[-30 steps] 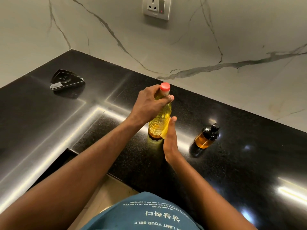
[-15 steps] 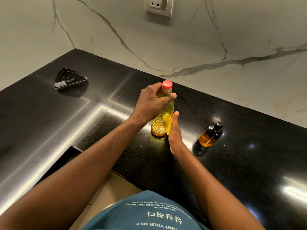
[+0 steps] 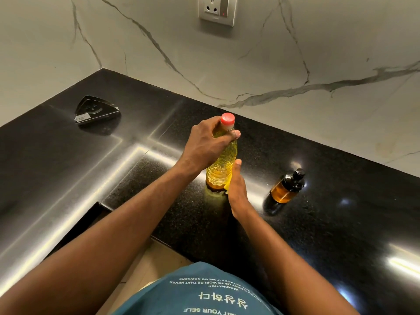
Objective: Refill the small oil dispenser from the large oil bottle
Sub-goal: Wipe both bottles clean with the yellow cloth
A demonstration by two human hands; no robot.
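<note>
I read this as a home kitchen: polished black stone counter [image 3: 341,223] meeting in a corner, marble-look wall [image 3: 318,53], socket [image 3: 217,11] far side, cooking oil bottle [image 3: 223,160] on the counter.

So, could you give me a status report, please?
Left hand grips large oil bottle at neck; right hand against its base. Cap on. Dispenser capped, unobstructed.

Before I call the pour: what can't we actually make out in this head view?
Head view, right hand grip: fingers lie behind the large oil bottle; whether they wrap it is hidden.
Head view, red cap: loosened or tight, too small to tell; the left hand covers the neck below it.
Head view, small oil dispenser: fill level, masked by dark amber glass.
</note>
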